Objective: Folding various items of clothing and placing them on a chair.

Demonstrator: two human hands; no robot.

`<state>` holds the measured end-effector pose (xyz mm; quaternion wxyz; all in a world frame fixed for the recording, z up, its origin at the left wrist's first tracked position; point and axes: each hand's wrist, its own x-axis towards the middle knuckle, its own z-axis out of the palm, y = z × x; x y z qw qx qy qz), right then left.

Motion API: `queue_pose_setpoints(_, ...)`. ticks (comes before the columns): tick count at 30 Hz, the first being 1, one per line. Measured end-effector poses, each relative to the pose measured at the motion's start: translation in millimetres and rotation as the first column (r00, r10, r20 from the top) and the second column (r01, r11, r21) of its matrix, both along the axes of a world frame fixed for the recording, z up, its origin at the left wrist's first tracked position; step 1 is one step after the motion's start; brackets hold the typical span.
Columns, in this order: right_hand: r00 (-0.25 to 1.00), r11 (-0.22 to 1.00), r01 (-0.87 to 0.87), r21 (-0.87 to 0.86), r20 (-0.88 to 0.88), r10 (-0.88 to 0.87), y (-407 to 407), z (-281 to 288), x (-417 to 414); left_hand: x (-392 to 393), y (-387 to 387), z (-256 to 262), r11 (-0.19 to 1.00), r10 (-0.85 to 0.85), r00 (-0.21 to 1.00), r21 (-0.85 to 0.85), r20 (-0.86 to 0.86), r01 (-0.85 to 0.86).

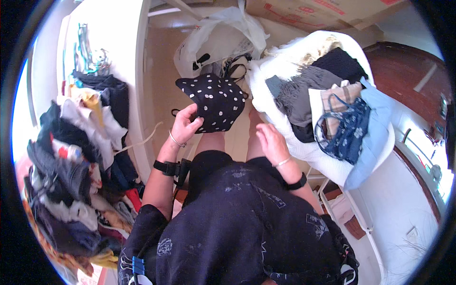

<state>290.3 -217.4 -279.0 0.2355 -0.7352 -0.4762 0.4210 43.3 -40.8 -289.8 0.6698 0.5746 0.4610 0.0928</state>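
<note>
A black cloth item with small white flowers (219,103), perhaps a hat or a folded garment, hangs from my left hand (187,124), its edge pinched between thumb and fingers. My right hand (272,142) is apart from it, to the right, fingers loosely spread and holding nothing. Just beyond the cloth stands a white plastic bag (228,25) with dark items inside. Close to my right hand is a white ribbed cloth (263,82) bearing folded clothes: a grey fringed piece (302,92), a black knit (340,64), a navy flowered strappy garment (345,128) and a light blue cloth (374,117).
A large heap of mixed clothes (71,171) fills the left side, beside a white panel (133,71). Cardboard boxes (302,14) are at the top right. Below the white cloth stands a white metal frame (356,213), with a reddish-brown surface (399,67) at the far right.
</note>
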Motion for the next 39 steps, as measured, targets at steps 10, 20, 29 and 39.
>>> queue_pose_setpoints(10,0.07,0.689,0.367,-0.625,-0.72,-0.691,47,-13,37,-5,-7,162,0.993,-0.027,0.928,-0.095,0.372,0.067)
queue_pose_setpoints(20,0.352,0.927,0.364,0.087,-0.934,-0.051,88,117,11,-17,-29,167,0.99,0.012,0.998,0.144,-0.057,-0.004)
queue_pose_setpoints(29,0.924,0.829,-0.182,0.529,-0.197,0.329,81,187,-45,30,-40,209,0.944,0.096,0.913,0.255,0.396,-0.21)
queue_pose_setpoints(39,0.931,0.904,-0.124,0.409,-0.266,0.248,80,185,-52,31,-36,207,0.911,0.142,0.941,0.331,0.307,-0.245)
